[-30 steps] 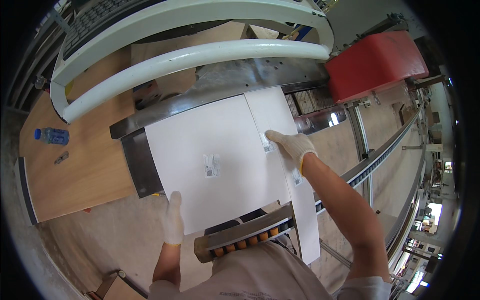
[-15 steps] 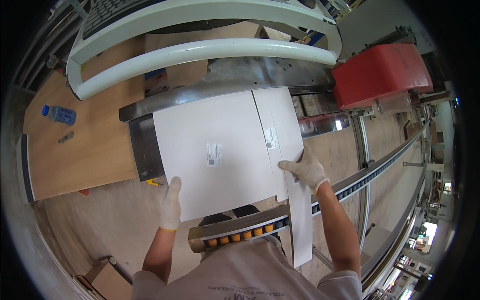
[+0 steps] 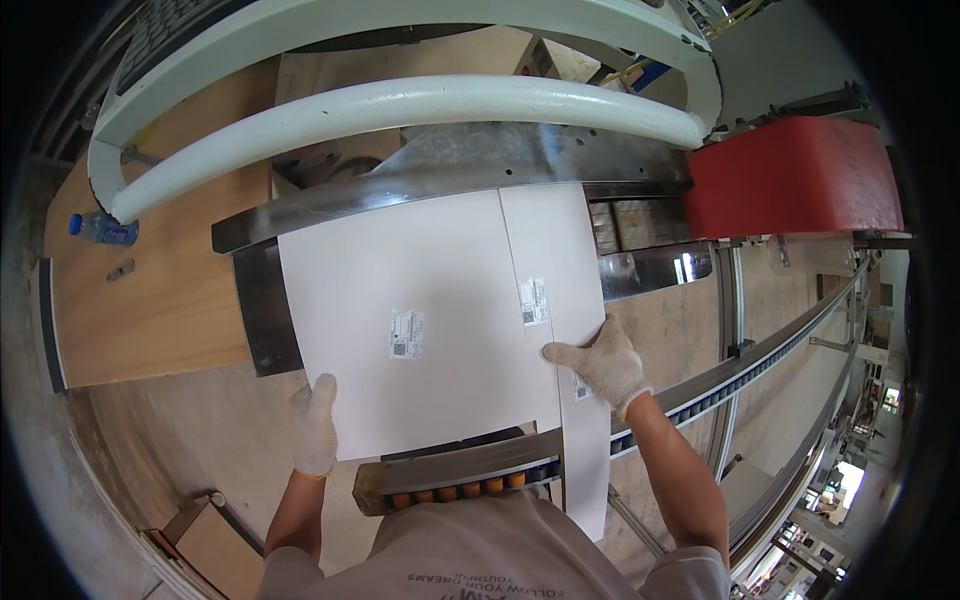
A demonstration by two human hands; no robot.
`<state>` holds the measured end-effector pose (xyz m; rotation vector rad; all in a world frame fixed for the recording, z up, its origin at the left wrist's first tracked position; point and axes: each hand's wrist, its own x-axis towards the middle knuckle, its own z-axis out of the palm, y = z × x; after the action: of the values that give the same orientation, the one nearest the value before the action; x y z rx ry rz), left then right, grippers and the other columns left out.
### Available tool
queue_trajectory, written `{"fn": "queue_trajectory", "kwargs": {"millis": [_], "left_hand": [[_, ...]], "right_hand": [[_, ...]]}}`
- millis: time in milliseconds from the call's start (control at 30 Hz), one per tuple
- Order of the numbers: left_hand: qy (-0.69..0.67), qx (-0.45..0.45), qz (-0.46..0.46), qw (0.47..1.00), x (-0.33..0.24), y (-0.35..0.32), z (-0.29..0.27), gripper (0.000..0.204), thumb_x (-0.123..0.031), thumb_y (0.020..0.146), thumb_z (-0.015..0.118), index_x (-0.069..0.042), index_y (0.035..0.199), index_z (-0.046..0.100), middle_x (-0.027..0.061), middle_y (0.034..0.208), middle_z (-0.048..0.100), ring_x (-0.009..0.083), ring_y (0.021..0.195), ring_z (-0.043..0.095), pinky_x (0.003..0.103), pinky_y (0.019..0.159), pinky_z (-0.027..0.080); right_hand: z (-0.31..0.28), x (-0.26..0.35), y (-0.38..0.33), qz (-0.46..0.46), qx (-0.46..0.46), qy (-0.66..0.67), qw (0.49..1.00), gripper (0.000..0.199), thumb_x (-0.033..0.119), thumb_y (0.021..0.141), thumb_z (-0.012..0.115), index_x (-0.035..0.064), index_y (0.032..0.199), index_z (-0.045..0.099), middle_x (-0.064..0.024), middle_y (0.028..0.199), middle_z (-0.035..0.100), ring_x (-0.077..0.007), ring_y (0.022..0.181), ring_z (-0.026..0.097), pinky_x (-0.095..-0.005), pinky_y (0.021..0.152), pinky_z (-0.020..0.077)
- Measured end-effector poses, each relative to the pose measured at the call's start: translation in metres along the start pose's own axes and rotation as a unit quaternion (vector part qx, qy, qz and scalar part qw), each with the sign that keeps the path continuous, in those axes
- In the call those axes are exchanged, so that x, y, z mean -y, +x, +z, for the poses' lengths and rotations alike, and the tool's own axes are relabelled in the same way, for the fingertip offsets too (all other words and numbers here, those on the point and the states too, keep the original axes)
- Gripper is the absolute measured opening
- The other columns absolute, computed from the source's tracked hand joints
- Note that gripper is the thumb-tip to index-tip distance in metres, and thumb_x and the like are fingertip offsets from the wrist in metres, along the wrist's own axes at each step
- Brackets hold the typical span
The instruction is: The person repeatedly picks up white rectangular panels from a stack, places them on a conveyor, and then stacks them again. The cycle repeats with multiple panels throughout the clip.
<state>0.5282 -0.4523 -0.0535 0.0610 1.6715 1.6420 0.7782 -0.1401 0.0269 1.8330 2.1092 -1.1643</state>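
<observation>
A wide white panel (image 3: 440,360) with a printed label lies flat across the dark metal machine bed. Beside it on the right is a narrower white panel (image 3: 545,235), also labelled. A long narrow white strip (image 3: 585,470) runs beneath my right hand toward my body. My gloved left hand (image 3: 315,425) grips the wide panel's near left corner, thumb at the edge and the other fingers mostly hidden. My gloved right hand (image 3: 605,368) is closed over the narrow pieces' right edge, thumb stretched across the top. Its fingertips are hidden at the edge.
A steel guide bar (image 3: 350,205) crosses behind the panels, below a white tubular frame (image 3: 420,100). At the right stands a red machine cover (image 3: 795,180). A roller rail (image 3: 450,465) runs close before my body. On the wooden table (image 3: 170,310) lies a blue-capped bottle (image 3: 105,229).
The view has shifted, so the table and panels sit further left in it. The dark gap between the wide and narrower panels looks thinner. Both hands keep their holds.
</observation>
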Motion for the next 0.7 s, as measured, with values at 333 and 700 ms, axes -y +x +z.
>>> {"fn": "queue_trajectory", "kwargs": {"millis": [333, 700], "left_hand": [[0.223, -0.016, 0.019, 0.974, -0.016, 0.003, 0.0, 0.056, -0.043, 0.112, 0.053, 0.009, 0.127, 0.069, 0.0177, 0.117, 0.075, 0.0244, 0.104, 0.069, 0.037, 0.096, 0.053], [0.739, -0.087, 0.126, 0.656, -0.065, 0.01, 0.008, 0.041, -0.04, 0.107, 0.059, -0.001, 0.104, 0.073, 0.0144, 0.092, 0.077, 0.037, 0.084, 0.077, 0.047, 0.084, 0.06]], "right_hand": [[-0.004, 0.049, 0.01, 0.109, 0.046, 0.065, 0.991, 0.083, 0.051, 0.076, 0.094, -0.0151, 0.121, 0.069, -0.0257, 0.107, 0.078, -0.0296, 0.098, 0.079, -0.0331, 0.088, 0.0617], [0.002, 0.071, -0.002, 0.131, 0.017, 0.08, 0.988, 0.1, 0.064, 0.073, 0.091, -0.0193, 0.122, 0.066, -0.03, 0.106, 0.076, -0.0326, 0.082, 0.08, -0.0333, 0.074, 0.0646]]}}
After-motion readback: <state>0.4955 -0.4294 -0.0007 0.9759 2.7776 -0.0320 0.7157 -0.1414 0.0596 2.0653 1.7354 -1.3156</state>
